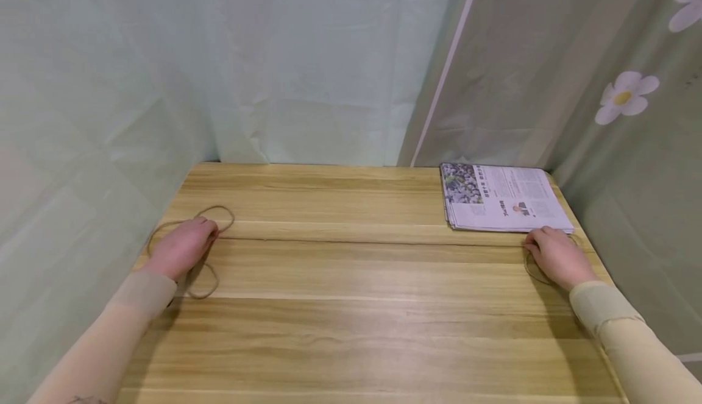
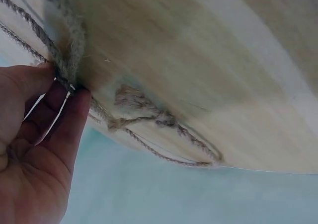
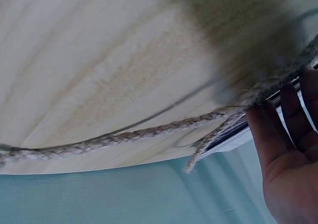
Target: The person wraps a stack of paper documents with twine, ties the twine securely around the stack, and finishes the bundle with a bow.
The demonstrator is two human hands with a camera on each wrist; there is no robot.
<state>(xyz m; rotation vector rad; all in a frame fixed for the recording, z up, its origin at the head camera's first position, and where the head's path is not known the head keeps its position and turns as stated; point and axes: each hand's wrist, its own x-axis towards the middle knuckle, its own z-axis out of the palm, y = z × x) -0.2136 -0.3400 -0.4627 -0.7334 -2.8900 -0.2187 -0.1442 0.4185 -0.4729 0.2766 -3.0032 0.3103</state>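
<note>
A thin brown twine (image 1: 351,242) runs in a straight line across the wooden table between the two hands. My left hand (image 1: 186,244) pinches it near the table's left edge, with loose loops lying around the fingers. In the left wrist view, thumb and fingertips meet on the twine (image 2: 72,40), and a frayed, knotted end lies beyond them. At the right side my right hand (image 1: 556,255) pinches the other stretch, just in front of the newspapers. A short loose end of twine (image 3: 198,152) hangs by those fingers in the right wrist view.
A folded stack of newspapers (image 1: 507,200) lies at the table's back right corner. Pale green curtain (image 1: 329,69) surrounds the wooden table (image 1: 373,337) at the back and sides, with white flowers printed on the right part.
</note>
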